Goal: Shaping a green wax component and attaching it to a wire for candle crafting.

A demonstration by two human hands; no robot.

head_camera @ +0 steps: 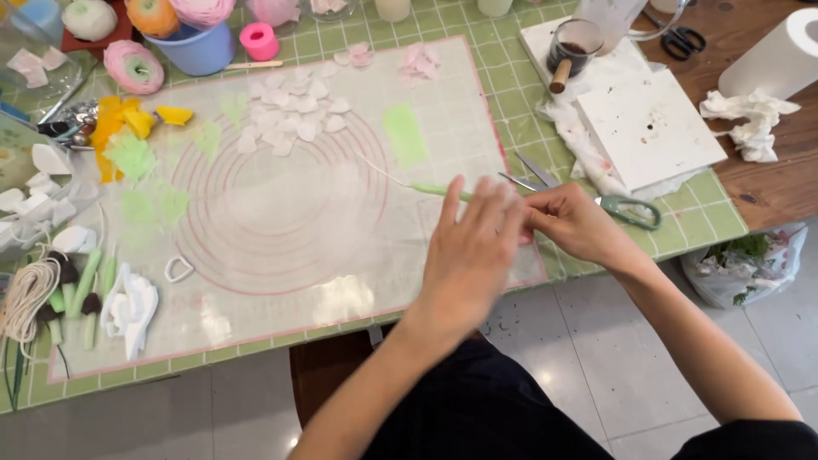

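Dark cloth over my lap [477, 417] fills the bottom of the view, and both my bare forearms reach up from it to the near right edge of the desk [699, 209], which has a green checked cover. My left hand [469, 255] lies flat, back up, its fingers [481, 204] stretched out straight and a little blurred, resting across the end of a thin green stem [439, 191] with a white wire running on from it up to the left. My right hand [571, 223] meets the left at the fingertips; its fingers are curled in and pinched together, but what they grip is hidden behind the left hand, so I cannot tell it.

Both hands sit at the right rim of a translucent mat [281, 221] printed with pink rings. Just beyond my right hand lie green-handled scissors [626, 209], blades pointing left. On the mat, well apart from my hands, lies a heap of pale pink petals [294, 115], a light green paper strip [405, 136] and green leaf shapes [132, 158] beside yellow scraps [128, 119]. At the left edge lie green stems with dark tips [72, 294] and a coil of string [25, 294]. Farther right lies a white board [648, 128], crumpled tissue [750, 119] and a paper towel roll [780, 55]. A plastic bag [745, 260] sits on the tiled floor.
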